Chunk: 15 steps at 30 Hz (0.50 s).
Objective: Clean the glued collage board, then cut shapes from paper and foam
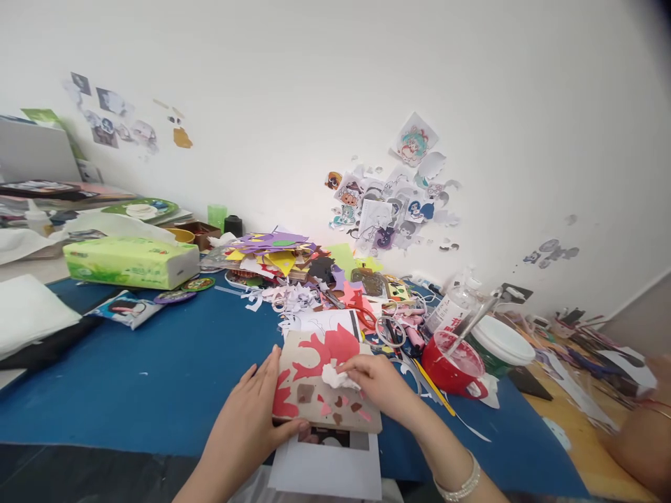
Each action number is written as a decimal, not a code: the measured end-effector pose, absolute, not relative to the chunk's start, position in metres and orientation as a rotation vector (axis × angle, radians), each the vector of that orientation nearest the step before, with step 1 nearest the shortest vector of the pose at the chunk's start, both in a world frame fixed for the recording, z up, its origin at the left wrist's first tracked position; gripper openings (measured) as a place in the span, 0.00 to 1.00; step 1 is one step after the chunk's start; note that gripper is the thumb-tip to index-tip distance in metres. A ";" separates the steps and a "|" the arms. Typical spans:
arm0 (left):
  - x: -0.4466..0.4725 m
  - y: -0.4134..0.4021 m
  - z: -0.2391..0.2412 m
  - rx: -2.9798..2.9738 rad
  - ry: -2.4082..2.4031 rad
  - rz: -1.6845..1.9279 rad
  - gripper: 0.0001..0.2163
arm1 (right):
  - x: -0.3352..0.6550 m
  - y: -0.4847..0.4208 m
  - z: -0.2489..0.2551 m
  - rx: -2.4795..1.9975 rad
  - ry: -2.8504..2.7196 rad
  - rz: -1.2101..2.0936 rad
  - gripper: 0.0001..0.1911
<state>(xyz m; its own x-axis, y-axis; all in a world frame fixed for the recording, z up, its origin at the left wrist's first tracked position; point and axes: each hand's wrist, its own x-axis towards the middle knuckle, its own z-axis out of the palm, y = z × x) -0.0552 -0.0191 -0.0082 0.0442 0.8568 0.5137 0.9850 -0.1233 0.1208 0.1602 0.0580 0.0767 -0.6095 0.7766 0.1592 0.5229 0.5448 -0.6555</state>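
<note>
A brown cardboard sheet (314, 409) with red and pink paper cut-outs stuck on it lies on the blue table cover (172, 363) in front of me. My left hand (251, 412) grips its left and near edge, thumb underneath. My right hand (380, 384) pinches a crumpled white tissue (335, 378) and presses it on the red cut-out (328, 349). A white paper sheet with a printed picture (328, 464) lies under the cardboard.
A red cup (451, 367) with a stick in it stands right of my hand, beside a white-lidded tub (502, 340) and a clear bottle (451, 304). Coloured paper scraps (283, 262) pile up behind. A green tissue pack (131, 262) lies left. Another person's arm (642, 440) shows at right.
</note>
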 end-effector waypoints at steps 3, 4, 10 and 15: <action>-0.055 -0.020 -0.005 -2.075 -1.892 -0.702 0.54 | 0.172 0.065 0.093 -1.097 -1.942 0.956 0.13; -0.054 -0.021 -0.004 -2.079 -1.896 -0.709 0.54 | 0.177 0.065 0.097 -1.096 -1.870 0.971 0.14; -0.054 -0.023 -0.001 -2.104 -1.931 -0.764 0.50 | 0.207 0.047 0.082 -1.167 -1.950 0.631 0.13; -0.054 -0.021 -0.005 -2.088 -1.933 -0.785 0.50 | 0.217 0.028 0.031 -0.827 -2.274 0.274 0.15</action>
